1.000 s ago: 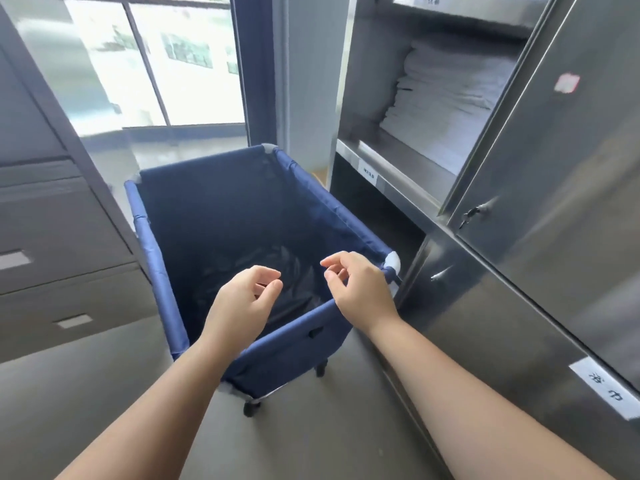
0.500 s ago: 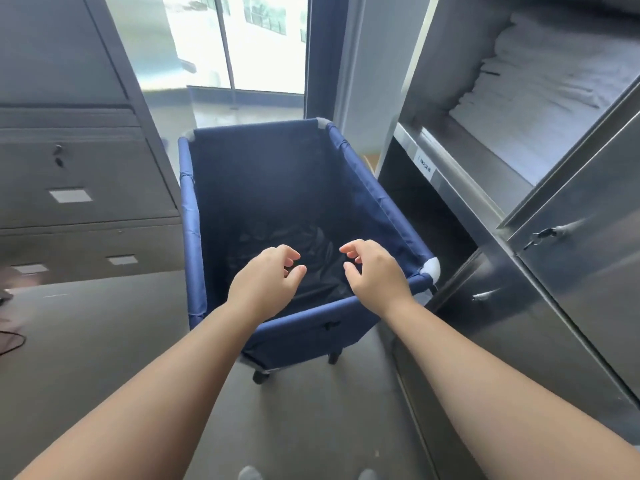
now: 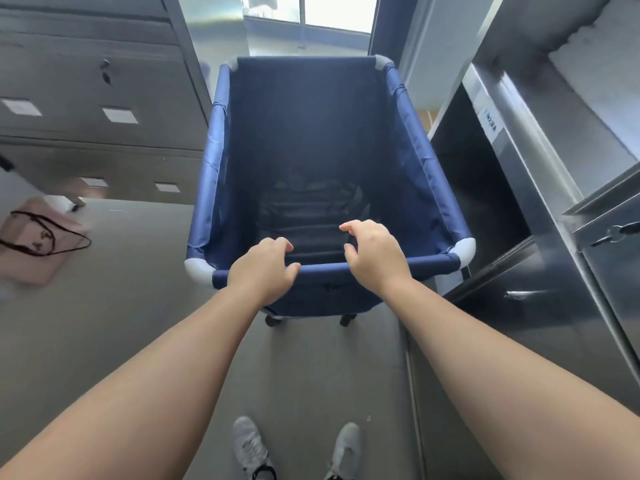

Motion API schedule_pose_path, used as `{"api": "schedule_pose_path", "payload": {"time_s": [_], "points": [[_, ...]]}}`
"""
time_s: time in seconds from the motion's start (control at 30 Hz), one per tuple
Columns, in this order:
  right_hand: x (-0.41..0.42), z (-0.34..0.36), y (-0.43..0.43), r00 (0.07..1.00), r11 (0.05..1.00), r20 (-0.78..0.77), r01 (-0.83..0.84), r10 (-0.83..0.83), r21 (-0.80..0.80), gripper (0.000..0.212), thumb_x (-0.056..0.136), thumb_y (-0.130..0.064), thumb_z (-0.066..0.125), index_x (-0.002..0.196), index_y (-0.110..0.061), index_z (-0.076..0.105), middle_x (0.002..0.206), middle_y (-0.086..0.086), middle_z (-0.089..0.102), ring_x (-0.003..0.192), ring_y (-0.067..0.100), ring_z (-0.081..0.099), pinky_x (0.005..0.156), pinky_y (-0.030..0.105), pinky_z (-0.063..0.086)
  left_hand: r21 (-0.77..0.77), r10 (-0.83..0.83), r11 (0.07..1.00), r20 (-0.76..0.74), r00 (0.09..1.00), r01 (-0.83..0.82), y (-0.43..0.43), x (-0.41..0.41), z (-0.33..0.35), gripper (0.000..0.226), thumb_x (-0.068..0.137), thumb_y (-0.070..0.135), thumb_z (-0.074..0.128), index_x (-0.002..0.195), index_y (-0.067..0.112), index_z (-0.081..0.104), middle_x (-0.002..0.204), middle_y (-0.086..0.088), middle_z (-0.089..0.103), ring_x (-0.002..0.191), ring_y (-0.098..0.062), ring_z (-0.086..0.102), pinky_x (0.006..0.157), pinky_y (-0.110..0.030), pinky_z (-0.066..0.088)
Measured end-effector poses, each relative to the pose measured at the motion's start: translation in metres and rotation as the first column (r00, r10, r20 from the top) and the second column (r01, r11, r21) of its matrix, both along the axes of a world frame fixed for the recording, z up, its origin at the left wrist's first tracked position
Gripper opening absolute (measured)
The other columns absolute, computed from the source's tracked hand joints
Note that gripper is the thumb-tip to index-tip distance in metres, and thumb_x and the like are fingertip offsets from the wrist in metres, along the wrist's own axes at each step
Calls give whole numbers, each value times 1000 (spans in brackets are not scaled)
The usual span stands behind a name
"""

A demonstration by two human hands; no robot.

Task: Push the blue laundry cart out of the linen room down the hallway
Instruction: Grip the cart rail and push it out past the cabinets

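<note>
The blue laundry cart (image 3: 311, 133), a fabric bin on a tube frame with white corner caps and small black wheels, stands right in front of me. It holds only a dark liner at the bottom. My left hand (image 3: 263, 270) lies on the near top rail (image 3: 322, 269), fingers curled over it and thumb along the bar. My right hand (image 3: 375, 259) rests its palm on the same rail further right, with its fingers arched and spread above the bar.
Steel cabinets (image 3: 554, 306) close in on the cart's right side, with folded white linens (image 3: 595, 64) on a shelf. Grey drawer units (image 3: 86, 81) stand to the left. A pink tote bag (image 3: 31, 244) lies on the floor at left. Bright glass (image 3: 311, 12) is straight ahead.
Both hands came down from hovering over the cart's opening onto its near rail. The view tilted down, and the cart now sits squarely ahead of me.
</note>
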State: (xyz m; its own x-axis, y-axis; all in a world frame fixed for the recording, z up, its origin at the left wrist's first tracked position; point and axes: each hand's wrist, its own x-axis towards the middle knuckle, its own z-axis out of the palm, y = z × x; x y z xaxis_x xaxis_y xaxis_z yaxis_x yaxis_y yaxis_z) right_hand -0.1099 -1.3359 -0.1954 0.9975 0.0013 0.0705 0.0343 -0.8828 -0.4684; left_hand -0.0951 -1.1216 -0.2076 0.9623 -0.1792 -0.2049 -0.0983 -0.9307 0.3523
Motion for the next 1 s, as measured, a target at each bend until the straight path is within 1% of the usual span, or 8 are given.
{"api": "schedule_pose_path", "payload": {"time_s": [0.17,0.33,0.47,0.6,0.67,0.8,0.9,1.0], "points": [[3,-45,1,998,988,-60,-7,-3,-155,44,91,-26,54,135,-23,51,122,0,58,112,25,46,93,38,38,93,2,996,-46,999,2,5,15,-34,52,92,47,56,139,26,46,134,-2,53,117,-26,54,88,-44,48],[10,-75,-3,985,981,-168,5,-38,-194,54,88,-27,54,141,-25,44,134,0,53,123,24,41,102,39,31,183,-42,982,-86,995,57,10,32,-61,66,85,52,63,142,27,43,135,-4,54,118,-28,54,91,-44,44],[21,-83,-4,966,980,-258,-26,-26,-199,61,84,-30,50,144,-28,40,133,0,53,121,25,44,106,41,29,242,-59,966,-159,986,96,17,43,-71,76,76,61,65,142,30,43,132,-2,56,116,-27,55,90,-43,43],[25,-87,-3,923,973,-382,-121,37,-198,68,79,-32,48,146,-30,34,128,-1,55,119,25,46,113,47,21,285,-84,946,-235,968,152,20,44,-78,48,80,62,61,121,36,55,110,5,63,101,-23,59,79,-38,42],[25,-90,-2,917,962,-399,-136,32,-235,69,78,-29,48,146,-29,34,124,-1,58,116,25,48,112,46,22,296,-111,938,-240,965,181,21,45,-79,34,84,60,59,106,35,57,97,8,63,91,-20,59,72,-36,40],[27,-94,0,919,931,-394,-158,17,-329,59,79,-26,50,138,-28,45,118,0,60,108,26,49,100,41,29,279,-134,938,-252,958,204,22,48,-78,30,85,59,60,93,30,55,82,8,61,80,-18,58,60,-34,37],[28,-96,2,920,927,-393,-150,4,-343,35,80,-24,51,115,-25,55,106,0,60,98,25,48,92,39,31,302,-142,929,-240,961,212,23,48,-78,31,86,59,61,90,29,54,81,8,61,79,-19,57,58,-33,36],[24,-98,2,927,921,-374,-151,6,-359,19,80,-22,53,100,-22,54,97,-1,58,91,24,46,88,38,31,318,-146,923,-228,963,215,23,44,-79,33,86,59,62,89,27,54,82,7,61,79,-20,58,57,-33,34]]}}
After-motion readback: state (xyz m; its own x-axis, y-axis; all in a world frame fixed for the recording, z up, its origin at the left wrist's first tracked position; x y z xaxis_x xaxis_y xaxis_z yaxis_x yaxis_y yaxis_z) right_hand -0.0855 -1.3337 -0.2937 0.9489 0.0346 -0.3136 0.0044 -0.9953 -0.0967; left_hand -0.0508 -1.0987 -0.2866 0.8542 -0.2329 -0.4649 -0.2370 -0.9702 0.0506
